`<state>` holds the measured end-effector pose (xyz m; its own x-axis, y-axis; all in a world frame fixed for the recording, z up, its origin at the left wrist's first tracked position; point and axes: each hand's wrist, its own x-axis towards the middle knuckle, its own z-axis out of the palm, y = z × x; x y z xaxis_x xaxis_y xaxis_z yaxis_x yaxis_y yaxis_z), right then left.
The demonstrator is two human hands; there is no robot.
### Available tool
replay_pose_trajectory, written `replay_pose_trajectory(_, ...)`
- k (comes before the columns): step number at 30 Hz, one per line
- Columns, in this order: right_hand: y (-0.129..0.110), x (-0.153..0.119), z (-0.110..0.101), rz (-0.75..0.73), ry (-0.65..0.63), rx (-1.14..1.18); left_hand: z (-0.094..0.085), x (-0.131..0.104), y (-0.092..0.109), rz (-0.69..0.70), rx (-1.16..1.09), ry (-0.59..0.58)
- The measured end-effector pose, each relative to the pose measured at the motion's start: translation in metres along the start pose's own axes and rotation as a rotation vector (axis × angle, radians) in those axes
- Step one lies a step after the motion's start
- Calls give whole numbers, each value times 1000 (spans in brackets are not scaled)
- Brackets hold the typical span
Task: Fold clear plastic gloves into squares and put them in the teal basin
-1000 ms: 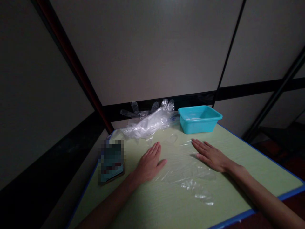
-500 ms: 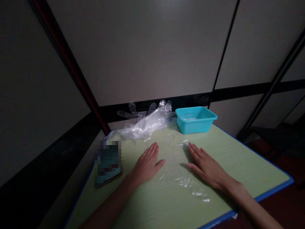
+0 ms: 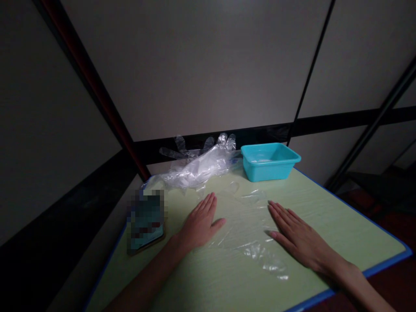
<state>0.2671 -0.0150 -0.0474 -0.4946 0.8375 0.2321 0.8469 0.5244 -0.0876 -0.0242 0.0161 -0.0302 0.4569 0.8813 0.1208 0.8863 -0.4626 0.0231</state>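
Note:
A clear plastic disposable glove (image 3: 248,223) lies spread on the pale green table (image 3: 191,281), between my two hands. My left hand (image 3: 202,223) rests flat at the glove's left edge, thumb out to the side and fingers straight. To the right of the glove, my right hand (image 3: 297,236) is stretched out with its palm down, holding nothing. Behind the hands, a heap of clear disposable gloves (image 3: 204,167) lies at the table's far edge, some glove fingers sticking up.
A turquoise plastic basin (image 3: 269,167) stands at the back right of the table. On the left is a phone-like object (image 3: 147,225), blurred out in part. Cabinet panels (image 3: 201,73) rise right behind the table, which has a blue edge.
My right hand has moved to the right and slightly nearer, off the glove's side. My left hand has stayed in place. The view has shifted slightly.

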Motion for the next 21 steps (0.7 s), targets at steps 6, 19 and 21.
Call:
replay_pose_trajectory(6,-2,1,0,6,-5,-45,-5,-3,-17,-4,5,-21)
replay_pose_trajectory(19,0,1,4,5,5,5,0,48,112,219,-116,-13)
replay_pose_trajectory(21,0,1,3,11,-7,10,5,51,115,198,-132,-27)
